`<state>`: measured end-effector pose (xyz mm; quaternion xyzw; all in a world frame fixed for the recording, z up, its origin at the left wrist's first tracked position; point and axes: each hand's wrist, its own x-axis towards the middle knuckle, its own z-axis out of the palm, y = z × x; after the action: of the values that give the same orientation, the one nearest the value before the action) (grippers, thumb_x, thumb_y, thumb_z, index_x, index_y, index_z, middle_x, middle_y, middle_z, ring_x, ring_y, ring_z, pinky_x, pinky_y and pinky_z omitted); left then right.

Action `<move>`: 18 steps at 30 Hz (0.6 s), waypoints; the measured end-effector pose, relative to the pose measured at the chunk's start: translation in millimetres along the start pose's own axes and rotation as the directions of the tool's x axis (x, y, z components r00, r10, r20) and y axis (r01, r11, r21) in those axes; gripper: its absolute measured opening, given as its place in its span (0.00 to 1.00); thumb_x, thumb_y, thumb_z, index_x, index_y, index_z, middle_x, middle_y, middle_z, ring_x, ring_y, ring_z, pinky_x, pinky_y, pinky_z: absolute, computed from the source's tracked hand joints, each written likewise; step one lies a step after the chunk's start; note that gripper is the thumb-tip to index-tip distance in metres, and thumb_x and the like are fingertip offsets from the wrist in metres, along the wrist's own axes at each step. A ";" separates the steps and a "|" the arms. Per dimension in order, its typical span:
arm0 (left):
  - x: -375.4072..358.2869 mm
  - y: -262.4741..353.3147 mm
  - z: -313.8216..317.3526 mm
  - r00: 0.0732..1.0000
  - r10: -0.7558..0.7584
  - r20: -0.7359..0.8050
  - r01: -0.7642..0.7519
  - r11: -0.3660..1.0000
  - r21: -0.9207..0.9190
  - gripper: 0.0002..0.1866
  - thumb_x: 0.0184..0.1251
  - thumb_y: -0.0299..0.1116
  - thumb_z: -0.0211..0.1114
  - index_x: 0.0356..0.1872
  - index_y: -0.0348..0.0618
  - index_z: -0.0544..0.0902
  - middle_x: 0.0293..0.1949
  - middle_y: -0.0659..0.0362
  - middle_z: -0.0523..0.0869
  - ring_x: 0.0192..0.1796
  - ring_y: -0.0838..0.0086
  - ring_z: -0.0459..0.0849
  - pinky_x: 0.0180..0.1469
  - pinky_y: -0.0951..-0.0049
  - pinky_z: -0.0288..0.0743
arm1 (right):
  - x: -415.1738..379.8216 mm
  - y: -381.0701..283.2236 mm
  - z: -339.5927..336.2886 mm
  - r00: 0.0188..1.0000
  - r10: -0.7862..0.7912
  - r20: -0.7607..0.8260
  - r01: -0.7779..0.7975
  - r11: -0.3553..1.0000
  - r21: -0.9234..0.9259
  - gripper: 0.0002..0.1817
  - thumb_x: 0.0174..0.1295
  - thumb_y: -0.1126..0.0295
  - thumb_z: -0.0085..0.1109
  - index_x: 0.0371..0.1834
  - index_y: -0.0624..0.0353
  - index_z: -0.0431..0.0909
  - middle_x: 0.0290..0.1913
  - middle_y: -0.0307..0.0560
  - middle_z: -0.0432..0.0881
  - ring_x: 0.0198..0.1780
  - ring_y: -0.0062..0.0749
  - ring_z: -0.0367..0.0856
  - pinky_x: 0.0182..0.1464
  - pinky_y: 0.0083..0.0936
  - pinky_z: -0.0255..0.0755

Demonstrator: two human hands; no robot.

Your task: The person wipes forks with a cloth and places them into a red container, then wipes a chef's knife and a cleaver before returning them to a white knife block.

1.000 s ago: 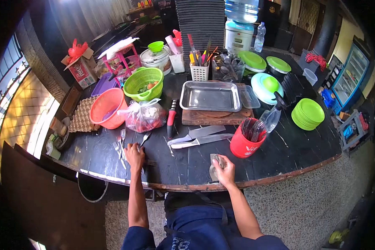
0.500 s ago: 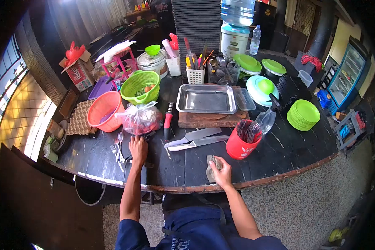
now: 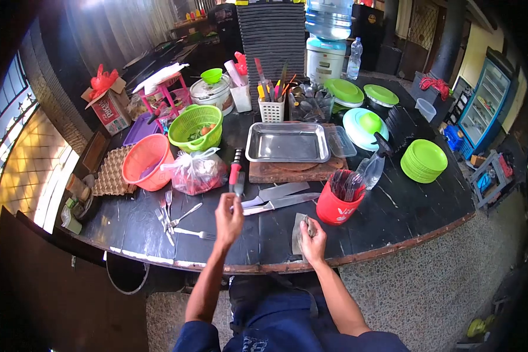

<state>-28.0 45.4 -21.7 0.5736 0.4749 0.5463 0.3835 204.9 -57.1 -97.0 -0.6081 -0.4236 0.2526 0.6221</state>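
Note:
My left hand (image 3: 229,222) is closed on a small metal utensil (image 3: 239,185), held upright beside the red-handled sharpener (image 3: 234,171); its head is blurred and looks like a fork's. Near the table's front edge, my right hand (image 3: 312,239) grips a greyish cloth (image 3: 297,236). Several forks (image 3: 189,215) lie loosely crossed on the black table left of my left hand. Two knives (image 3: 290,200) rest between my hands and the wooden board (image 3: 281,171). To the right of them stands a red container (image 3: 334,206) full of utensils.
A metal tray (image 3: 287,142) sits on the board. At the left are a clear bag (image 3: 197,173), an orange basin (image 3: 146,163), a green basket (image 3: 197,126) and an egg carton (image 3: 115,173). Green plates (image 3: 423,161) are stacked at the right, and a plastic bottle (image 3: 371,170) is behind the red container.
My left hand has moved right from beside the bag and now holds the utensil raised. My right hand stays at the table's front edge with the cloth. The view has shifted slightly.

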 end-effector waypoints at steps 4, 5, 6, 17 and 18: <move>-39.3 11.8 46.5 0.964 -0.117 0.237 0.170 0.961 -0.218 0.08 0.85 0.31 0.54 0.56 0.41 0.74 0.31 0.65 0.77 0.26 0.84 0.72 0.25 0.79 0.65 | 14.1 -60.8 -3.0 0.941 -0.328 -0.083 0.317 0.940 -0.124 0.15 0.69 0.69 0.69 0.55 0.64 0.84 0.47 0.54 0.88 0.47 0.41 0.88 0.50 0.35 0.79; -47.6 21.6 56.0 0.940 -0.178 0.292 0.252 0.938 -0.240 0.08 0.85 0.31 0.54 0.57 0.41 0.74 0.32 0.64 0.77 0.26 0.84 0.71 0.26 0.79 0.65 | 16.4 -81.0 -4.4 0.929 -0.370 -0.026 0.365 0.925 -0.108 0.15 0.68 0.71 0.69 0.56 0.63 0.84 0.48 0.54 0.86 0.49 0.43 0.87 0.51 0.36 0.79; -55.2 35.0 62.6 0.908 -0.234 0.348 0.332 0.908 -0.255 0.09 0.86 0.30 0.53 0.58 0.41 0.73 0.33 0.64 0.77 0.27 0.84 0.71 0.27 0.79 0.65 | 20.1 -92.7 -3.6 0.911 -0.412 0.029 0.412 0.907 -0.088 0.16 0.67 0.74 0.69 0.57 0.63 0.84 0.50 0.54 0.85 0.51 0.45 0.86 0.52 0.37 0.79; -83.9 49.0 74.9 0.938 -0.051 0.343 0.079 0.995 -0.069 0.06 0.80 0.22 0.51 0.52 0.39 0.72 0.29 0.65 0.75 0.29 0.84 0.69 0.27 0.78 0.63 | 48.0 -88.6 -4.0 0.761 -0.601 0.244 0.645 0.739 -0.192 0.37 0.41 0.90 0.60 0.61 0.55 0.85 0.51 0.49 0.81 0.53 0.49 0.80 0.55 0.41 0.78; -86.0 46.4 74.0 0.938 -0.052 0.343 0.079 0.995 -0.066 0.06 0.80 0.22 0.51 0.52 0.39 0.72 0.29 0.65 0.75 0.29 0.84 0.69 0.27 0.78 0.63 | 50.8 -90.8 -2.3 0.762 -0.600 0.243 0.644 0.741 -0.191 0.37 0.41 0.90 0.60 0.61 0.55 0.85 0.51 0.49 0.81 0.53 0.49 0.80 0.55 0.41 0.78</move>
<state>55.3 -43.4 -7.9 0.6277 0.3982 0.4440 0.5003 214.6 -28.3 2.5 -0.4847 -0.6823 0.0209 0.5469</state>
